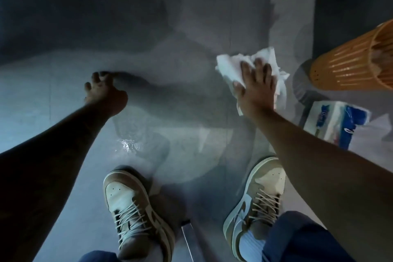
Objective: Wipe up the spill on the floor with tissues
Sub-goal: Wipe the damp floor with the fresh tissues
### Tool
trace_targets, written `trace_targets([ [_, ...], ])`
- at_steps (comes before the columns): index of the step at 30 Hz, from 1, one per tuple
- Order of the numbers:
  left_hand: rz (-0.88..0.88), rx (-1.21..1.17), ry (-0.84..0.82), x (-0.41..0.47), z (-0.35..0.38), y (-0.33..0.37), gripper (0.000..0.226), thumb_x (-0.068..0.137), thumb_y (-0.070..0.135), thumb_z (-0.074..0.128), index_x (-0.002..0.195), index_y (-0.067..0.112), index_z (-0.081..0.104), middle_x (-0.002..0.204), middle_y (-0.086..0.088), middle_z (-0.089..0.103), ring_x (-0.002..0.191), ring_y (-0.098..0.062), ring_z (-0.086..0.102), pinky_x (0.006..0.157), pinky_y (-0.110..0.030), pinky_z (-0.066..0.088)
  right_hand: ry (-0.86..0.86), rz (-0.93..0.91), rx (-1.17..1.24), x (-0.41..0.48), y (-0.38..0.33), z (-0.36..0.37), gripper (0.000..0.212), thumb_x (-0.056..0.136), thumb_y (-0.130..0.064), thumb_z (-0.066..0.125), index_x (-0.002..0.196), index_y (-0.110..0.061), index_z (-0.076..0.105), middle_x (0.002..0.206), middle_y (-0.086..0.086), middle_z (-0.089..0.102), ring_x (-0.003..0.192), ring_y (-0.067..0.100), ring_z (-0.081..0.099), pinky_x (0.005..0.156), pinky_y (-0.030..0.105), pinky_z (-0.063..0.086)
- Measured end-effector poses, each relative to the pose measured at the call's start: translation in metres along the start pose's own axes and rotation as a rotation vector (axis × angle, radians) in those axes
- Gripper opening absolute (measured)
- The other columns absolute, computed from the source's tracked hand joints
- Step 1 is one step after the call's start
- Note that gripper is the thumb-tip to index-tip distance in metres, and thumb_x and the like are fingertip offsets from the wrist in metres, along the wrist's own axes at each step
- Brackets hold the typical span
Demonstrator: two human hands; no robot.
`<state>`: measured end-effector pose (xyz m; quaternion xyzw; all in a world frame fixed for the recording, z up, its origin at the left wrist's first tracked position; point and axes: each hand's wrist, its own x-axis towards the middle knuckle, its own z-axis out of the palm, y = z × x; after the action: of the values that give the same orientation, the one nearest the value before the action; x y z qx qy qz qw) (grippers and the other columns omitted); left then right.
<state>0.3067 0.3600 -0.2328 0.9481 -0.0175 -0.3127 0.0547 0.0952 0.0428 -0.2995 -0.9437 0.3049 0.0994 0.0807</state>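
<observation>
A wad of white tissues (229,66) lies on the grey floor at the right, and my right hand (255,85) presses flat on top of it with fingers spread. A glistening wet patch, the spill (129,144), shines on the floor between my arms, just ahead of my left shoe. My left hand (104,91) rests on the floor at the left, fingers apart and bent, holding nothing. A blue and white tissue pack (333,121) sits to the right of my right forearm.
An orange slatted bin (348,70) leans in from the right edge above the tissue pack. My two tan sneakers (136,215) stand at the bottom. A metal leg (189,240) rises between them. A dark wall stands at the top right.
</observation>
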Motion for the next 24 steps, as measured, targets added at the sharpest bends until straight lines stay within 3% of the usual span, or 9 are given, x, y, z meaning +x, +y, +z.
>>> trace_targets([
  [2,0.049,-0.039,0.023,-0.010,0.006,0.020,0.071,0.083,0.017,0.053,0.150,0.024,0.030,0.161,-0.010,0.017,0.145,-0.039,0.018,0.111,-0.056,0.034,-0.012,0.089,0.030,0.026,-0.018,-0.004,0.064,0.097,-0.048,0.034,0.155,-0.024,0.026,0.164,0.014,0.017,0.147,0.046,0.017,0.118,0.061,0.014],
  [4,0.114,-0.054,0.017,-0.013,0.014,0.034,0.074,0.082,0.017,0.052,0.152,0.024,0.028,0.162,-0.010,0.016,0.146,-0.041,0.017,0.113,-0.055,0.032,-0.040,0.020,0.024,0.032,-0.046,-0.004,0.066,0.096,-0.044,0.040,0.156,-0.022,0.025,0.164,0.016,0.015,0.147,0.048,0.015,0.119,0.060,0.009],
  [7,0.146,-0.052,-0.042,-0.018,0.023,0.046,0.075,0.083,0.017,0.051,0.153,0.023,0.027,0.163,-0.010,0.015,0.146,-0.040,0.016,0.114,-0.055,0.032,-0.050,-0.369,0.043,-0.005,-0.086,0.012,0.070,0.086,-0.033,0.056,0.152,-0.023,0.037,0.162,0.013,0.025,0.147,0.046,0.020,0.119,0.058,0.015],
  [9,0.205,0.025,-0.064,-0.030,0.028,0.054,0.074,0.083,0.019,0.051,0.153,0.025,0.027,0.163,-0.008,0.013,0.147,-0.038,0.015,0.112,-0.057,0.034,-0.107,-0.579,0.053,-0.063,-0.098,0.021,0.068,0.083,-0.030,0.053,0.150,-0.024,0.041,0.163,0.010,0.024,0.149,0.043,0.017,0.120,0.056,0.013],
  [13,0.296,0.169,-0.101,-0.047,0.038,0.064,0.071,0.088,0.022,0.052,0.154,0.034,0.026,0.167,-0.005,0.004,0.152,-0.035,0.004,0.116,-0.052,0.023,-0.254,-0.736,0.011,-0.139,-0.055,0.026,0.071,0.082,-0.034,0.056,0.150,-0.029,0.039,0.165,0.005,0.020,0.151,0.037,0.012,0.121,0.055,0.012],
  [15,0.305,0.165,-0.112,-0.056,0.042,0.068,0.071,0.088,0.022,0.051,0.154,0.035,0.027,0.167,-0.005,0.003,0.152,-0.036,0.003,0.118,-0.051,0.020,-0.197,-0.633,0.014,-0.129,-0.015,0.021,0.073,0.079,-0.031,0.061,0.149,-0.031,0.041,0.163,0.006,0.024,0.150,0.037,0.016,0.118,0.057,0.018],
  [19,0.312,0.132,-0.084,-0.071,0.046,0.069,0.068,0.088,0.022,0.053,0.152,0.031,0.033,0.165,-0.007,0.012,0.149,-0.037,0.012,0.115,-0.052,0.027,-0.045,-0.182,0.201,-0.071,0.024,-0.008,0.058,0.083,-0.019,0.063,0.140,-0.024,0.055,0.155,0.013,0.038,0.139,0.043,0.036,0.113,0.052,0.034],
  [22,0.378,0.064,-0.057,-0.081,0.043,0.076,0.062,0.087,0.022,0.054,0.147,0.027,0.041,0.158,-0.007,0.027,0.142,-0.034,0.030,0.110,-0.049,0.037,-0.097,0.082,0.383,-0.035,0.008,-0.037,0.039,0.082,-0.008,0.059,0.118,-0.021,0.065,0.128,0.006,0.059,0.115,0.030,0.056,0.094,0.034,0.047],
  [24,0.327,-0.104,-0.137,-0.087,0.041,0.087,0.050,0.087,0.022,0.057,0.137,0.023,0.055,0.141,-0.005,0.051,0.124,-0.028,0.053,0.103,-0.043,0.047,-0.086,0.198,0.529,-0.025,-0.006,-0.058,0.026,0.081,-0.009,0.059,0.104,-0.021,0.061,0.106,0.002,0.064,0.095,0.022,0.060,0.080,0.030,0.047],
])
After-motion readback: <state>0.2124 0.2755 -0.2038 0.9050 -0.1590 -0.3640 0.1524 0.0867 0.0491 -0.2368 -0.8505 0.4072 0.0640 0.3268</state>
